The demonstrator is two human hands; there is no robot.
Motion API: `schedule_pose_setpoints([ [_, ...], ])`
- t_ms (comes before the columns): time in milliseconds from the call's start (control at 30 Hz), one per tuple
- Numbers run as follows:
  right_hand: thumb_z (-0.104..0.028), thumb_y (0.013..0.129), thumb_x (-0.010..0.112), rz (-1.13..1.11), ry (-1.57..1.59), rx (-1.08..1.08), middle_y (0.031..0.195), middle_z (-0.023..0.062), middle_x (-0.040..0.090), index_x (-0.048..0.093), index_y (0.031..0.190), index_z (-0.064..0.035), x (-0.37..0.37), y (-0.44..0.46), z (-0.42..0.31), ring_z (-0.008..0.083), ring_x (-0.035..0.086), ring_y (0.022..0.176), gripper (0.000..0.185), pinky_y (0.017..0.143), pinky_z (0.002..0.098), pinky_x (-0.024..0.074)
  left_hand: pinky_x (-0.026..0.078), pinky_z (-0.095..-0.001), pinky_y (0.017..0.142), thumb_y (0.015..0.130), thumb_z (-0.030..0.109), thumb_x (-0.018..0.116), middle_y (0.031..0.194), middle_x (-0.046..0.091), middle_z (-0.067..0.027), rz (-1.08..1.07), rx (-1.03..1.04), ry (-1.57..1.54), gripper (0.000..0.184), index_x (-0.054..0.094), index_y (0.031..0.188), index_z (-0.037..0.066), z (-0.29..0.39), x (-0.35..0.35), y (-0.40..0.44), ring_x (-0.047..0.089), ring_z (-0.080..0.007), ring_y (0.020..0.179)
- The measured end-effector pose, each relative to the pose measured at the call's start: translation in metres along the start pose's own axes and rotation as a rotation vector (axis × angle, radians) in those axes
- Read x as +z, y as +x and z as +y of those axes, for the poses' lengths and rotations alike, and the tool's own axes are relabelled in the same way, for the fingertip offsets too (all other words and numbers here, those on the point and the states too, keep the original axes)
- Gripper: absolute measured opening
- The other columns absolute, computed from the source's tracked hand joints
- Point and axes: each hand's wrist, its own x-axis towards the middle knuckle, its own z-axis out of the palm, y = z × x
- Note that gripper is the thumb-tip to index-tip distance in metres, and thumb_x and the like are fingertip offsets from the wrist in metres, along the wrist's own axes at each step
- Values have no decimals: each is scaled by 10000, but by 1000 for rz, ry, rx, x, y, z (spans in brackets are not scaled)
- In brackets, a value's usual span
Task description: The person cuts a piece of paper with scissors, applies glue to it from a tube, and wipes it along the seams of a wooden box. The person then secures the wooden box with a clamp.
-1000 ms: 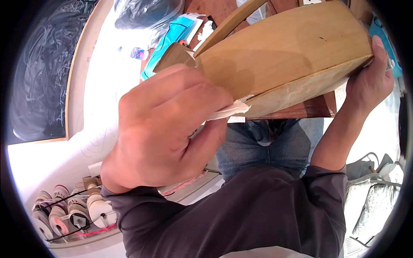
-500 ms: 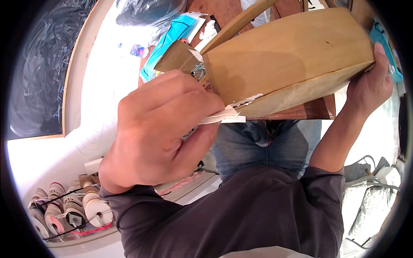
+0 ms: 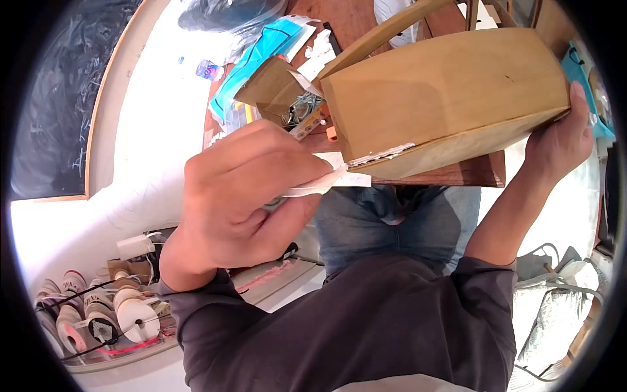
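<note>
My left hand (image 3: 248,196) is pinched closed on a folded cream-white strip (image 3: 320,185), whose tip touches the near left corner of a tan wooden-looking piece (image 3: 444,98). Along that piece's lower edge runs a short white, rough patch (image 3: 382,153). At the far right end, my right hand (image 3: 565,134) grips the piece, its thumb up along the end face. Behind the piece rises a curved tan bar (image 3: 385,32). An open cardboard box (image 3: 268,88) with small metal items stands just beyond my left hand.
The brown wooden table (image 3: 457,173) lies under the piece. Beyond my left hand are a turquoise pouch (image 3: 261,52), crumpled white paper (image 3: 319,49) and a labelled bottle (image 3: 209,70). Ribbon spools (image 3: 137,317) stand at lower left; a silvery bag (image 3: 565,313) is at lower right.
My left hand has drawn the strip left along the piece's lower edge to its corner, uncovering the white patch. The piece sits lower and further right in view, and the cardboard box shows more.
</note>
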Motion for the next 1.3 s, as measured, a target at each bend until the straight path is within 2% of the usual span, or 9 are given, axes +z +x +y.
schedule_pose_setpoints([
  [333,-158,942,730,61,-47,-7,905,79,711,699,922,33,13,-8,-13,170,688,807,195,731,281,545,497,-334,728,756,-89,744,888,681,-136,196,10,-120,204,748,959,-67,-25,13,-31,649,-232,821],
  [400,-175,962,709,83,-56,-2,825,59,662,620,810,-39,10,-12,-19,125,623,713,222,630,275,484,477,-282,686,786,-84,747,959,665,-110,390,-90,-175,253,766,1034,-38,-43,30,-46,621,-188,799],
  [433,-198,1017,608,-7,-62,62,703,25,522,485,728,-91,-9,-6,-22,97,456,601,332,539,272,342,455,-253,724,861,-48,754,1028,646,-92,436,-158,-248,207,754,1067,-57,-52,42,-57,593,-158,835],
  [533,-299,1046,503,-177,-52,132,658,12,371,409,732,-100,-36,-29,-50,112,308,587,383,531,285,232,453,-232,760,903,-25,742,1069,647,-82,552,-417,-660,180,739,1078,-68,-72,85,-88,596,-129,886],
  [667,-455,1008,476,-636,-83,344,684,49,398,454,823,-59,-78,-88,-74,154,365,628,438,563,293,276,492,-244,721,953,36,715,941,644,-71,514,-605,-782,126,713,1034,-61,-88,125,-119,605,-118,801],
  [833,-440,1004,545,-779,-92,883,736,54,433,490,857,-17,-70,-156,-77,126,366,645,451,579,286,287,575,-300,668,923,-20,729,912,724,-134,625,-714,-1094,157,668,1067,-34,-88,143,-127,698,-173,744],
  [933,-294,1071,517,-848,-98,1031,777,28,470,519,937,-29,-53,-188,-69,97,390,687,296,607,270,320,603,-321,694,926,-20,725,928,730,-149,657,-696,-1388,177,654,1088,-29,-74,140,-118,724,-200,772],
  [1067,-183,1110,482,-1130,-176,961,807,41,597,573,1143,-1,-20,-208,-65,71,488,679,206,628,224,400,594,-308,682,934,-10,721,936,733,-149,632,-671,-1564,152,658,1072,-16,-58,136,-120,721,-193,767],
  [1300,-184,1106,498,-1147,-189,858,818,35,641,600,1123,2,5,-233,-50,60,531,679,213,618,210,436,543,-274,636,935,5,733,936,734,-126,726,-630,-1470,99,682,1018,-14,-50,137,-143,679,-151,741],
])
